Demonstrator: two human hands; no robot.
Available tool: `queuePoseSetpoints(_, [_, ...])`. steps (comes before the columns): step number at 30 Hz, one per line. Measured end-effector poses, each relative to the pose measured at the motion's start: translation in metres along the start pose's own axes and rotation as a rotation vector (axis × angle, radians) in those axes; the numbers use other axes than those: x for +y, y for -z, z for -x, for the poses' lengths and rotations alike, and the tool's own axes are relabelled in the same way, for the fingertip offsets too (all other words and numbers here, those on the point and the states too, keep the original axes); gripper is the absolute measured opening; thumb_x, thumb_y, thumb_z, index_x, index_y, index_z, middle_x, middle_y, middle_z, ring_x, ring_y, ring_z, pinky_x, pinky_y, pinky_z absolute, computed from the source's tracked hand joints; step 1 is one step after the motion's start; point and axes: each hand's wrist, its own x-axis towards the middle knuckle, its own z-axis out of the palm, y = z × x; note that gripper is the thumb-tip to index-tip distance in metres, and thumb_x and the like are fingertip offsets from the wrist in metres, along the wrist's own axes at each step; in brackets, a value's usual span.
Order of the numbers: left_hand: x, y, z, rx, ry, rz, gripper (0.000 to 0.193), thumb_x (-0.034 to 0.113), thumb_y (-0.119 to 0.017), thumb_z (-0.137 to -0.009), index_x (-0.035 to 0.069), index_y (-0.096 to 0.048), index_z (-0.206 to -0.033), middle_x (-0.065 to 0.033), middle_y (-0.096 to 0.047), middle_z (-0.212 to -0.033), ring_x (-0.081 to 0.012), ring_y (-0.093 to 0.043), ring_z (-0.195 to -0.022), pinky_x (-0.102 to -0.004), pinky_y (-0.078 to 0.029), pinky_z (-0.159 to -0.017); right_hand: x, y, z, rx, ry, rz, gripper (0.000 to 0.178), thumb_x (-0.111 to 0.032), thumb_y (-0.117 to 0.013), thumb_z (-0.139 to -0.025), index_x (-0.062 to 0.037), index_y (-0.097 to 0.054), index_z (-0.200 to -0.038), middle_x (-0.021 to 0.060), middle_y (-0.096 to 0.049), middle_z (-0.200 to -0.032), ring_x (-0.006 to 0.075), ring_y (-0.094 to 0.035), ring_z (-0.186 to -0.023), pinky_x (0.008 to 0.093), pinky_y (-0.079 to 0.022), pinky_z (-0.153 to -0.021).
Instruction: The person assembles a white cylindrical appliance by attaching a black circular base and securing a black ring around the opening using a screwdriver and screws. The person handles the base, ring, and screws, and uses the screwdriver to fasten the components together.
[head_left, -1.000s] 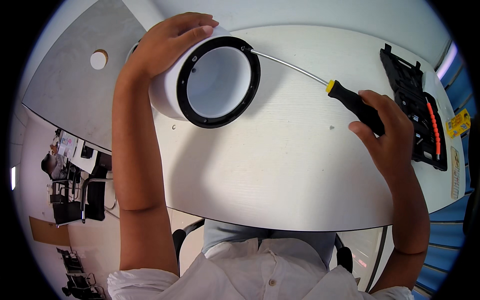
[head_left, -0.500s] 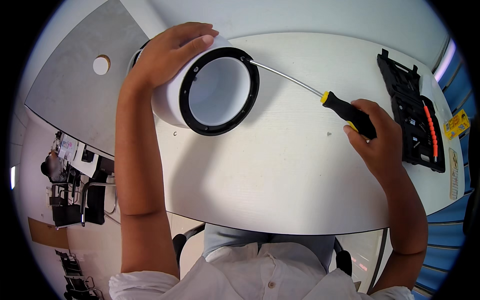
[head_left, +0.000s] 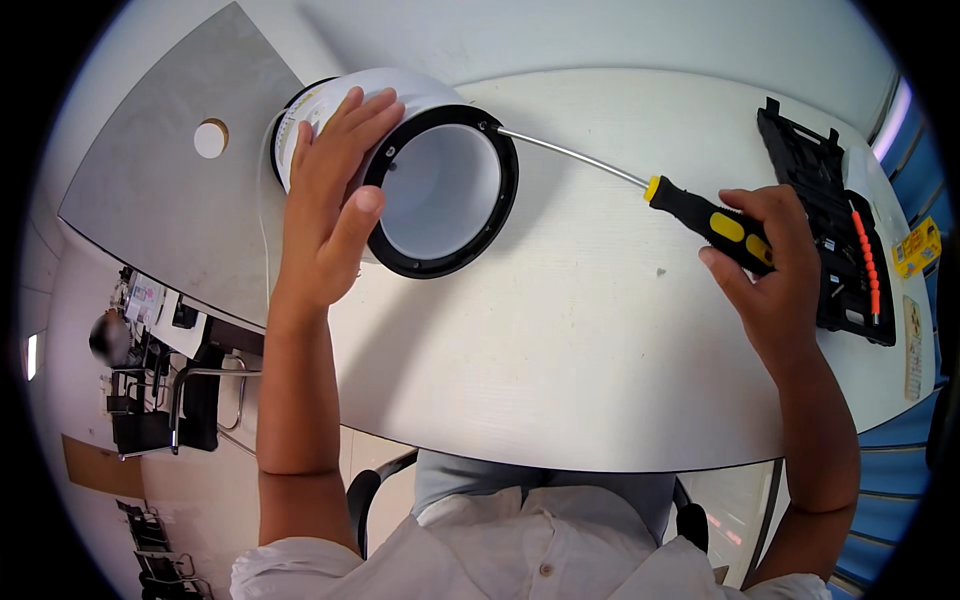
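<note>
A white cylindrical housing (head_left: 425, 92) lies on its side on the table, its hollow end turned toward me and edged by a black ring (head_left: 508, 178) with small screw holes. My left hand (head_left: 335, 190) rests against its left side, fingers stretched and thumb apart. In my right hand (head_left: 775, 265) is a screwdriver (head_left: 690, 212) with a black and yellow handle. Its long metal shaft reaches left, and the tip meets the ring's upper right part at a screw spot. My right fingers wrap the handle's end.
On the right lies an opened black tool case (head_left: 835, 240) holding an orange flexible shaft (head_left: 866, 262). Beyond it are a yellow box (head_left: 917, 248) and a small clear packet (head_left: 912, 345). A grey desk (head_left: 150, 190) with a round hole adjoins at left. Chairs and a person are farther off.
My left hand has slid down from the housing's top to its left side, fingers now spread. The screwdriver handle has turned within my right hand; its tip stays at the ring.
</note>
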Motion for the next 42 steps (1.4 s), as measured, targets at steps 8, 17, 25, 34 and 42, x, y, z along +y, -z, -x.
queuePoseSetpoints(8, [0.008,-0.005,0.001,0.019,-0.043,-0.227,0.067,0.014,-0.055,-0.063,0.012,-0.050,-0.130,-0.0071,-0.050,-0.136,-0.0298,-0.034,-0.136,-0.0521,-0.008,-0.112,0.010,-0.006,0.005,-0.069,-0.024,0.009,0.043,-0.009,-0.077,-0.070,-0.0078,-0.059,-0.108,0.0106,-0.056,-0.090,0.0194,-0.059,-0.078,0.0282,-0.049,-0.062])
queuePoseSetpoints(17, [0.005,-0.009,0.001,0.090,-0.024,-0.218,0.069,0.007,-0.049,-0.057,0.012,-0.053,-0.126,-0.0053,-0.053,-0.132,-0.0262,-0.039,-0.133,-0.0495,-0.011,-0.112,0.005,0.001,0.000,-0.090,0.026,-0.137,0.044,0.002,-0.067,-0.069,-0.0050,-0.057,-0.112,0.0120,-0.052,-0.089,0.0203,-0.055,-0.076,0.0308,-0.048,-0.066])
queuePoseSetpoints(25, [0.003,-0.013,0.003,0.145,-0.034,-0.215,0.068,0.007,-0.049,-0.056,0.012,-0.055,-0.123,-0.0049,-0.056,-0.129,-0.0257,-0.042,-0.130,-0.0475,-0.013,-0.112,-0.001,-0.005,0.006,-0.060,0.113,0.067,0.051,0.004,-0.072,-0.064,-0.0062,-0.057,-0.112,0.0110,-0.054,-0.097,0.0224,-0.058,-0.083,0.0299,-0.051,-0.073])
queuePoseSetpoints(34, [-0.006,-0.026,0.015,0.318,-0.060,-0.106,0.054,0.002,-0.051,-0.061,0.007,-0.059,-0.115,-0.0093,-0.058,-0.125,-0.0282,-0.045,-0.128,-0.0491,-0.012,-0.111,-0.001,-0.005,0.007,-0.198,-0.074,-0.126,0.039,-0.007,-0.069,-0.076,-0.0048,-0.054,-0.112,0.0106,-0.057,-0.091,0.0205,-0.061,-0.085,0.0276,-0.051,-0.075])
queuePoseSetpoints(42, [-0.013,-0.031,0.017,0.399,-0.093,-0.054,0.044,0.006,-0.058,-0.069,0.007,-0.061,-0.113,-0.0100,-0.059,-0.124,-0.0305,-0.046,-0.127,-0.0539,-0.010,-0.110,0.000,-0.006,0.002,-0.119,-0.152,-0.158,0.038,-0.002,-0.062,-0.074,-0.0015,-0.056,-0.112,0.0095,-0.047,-0.101,0.0161,-0.055,-0.089,0.0252,-0.049,-0.075])
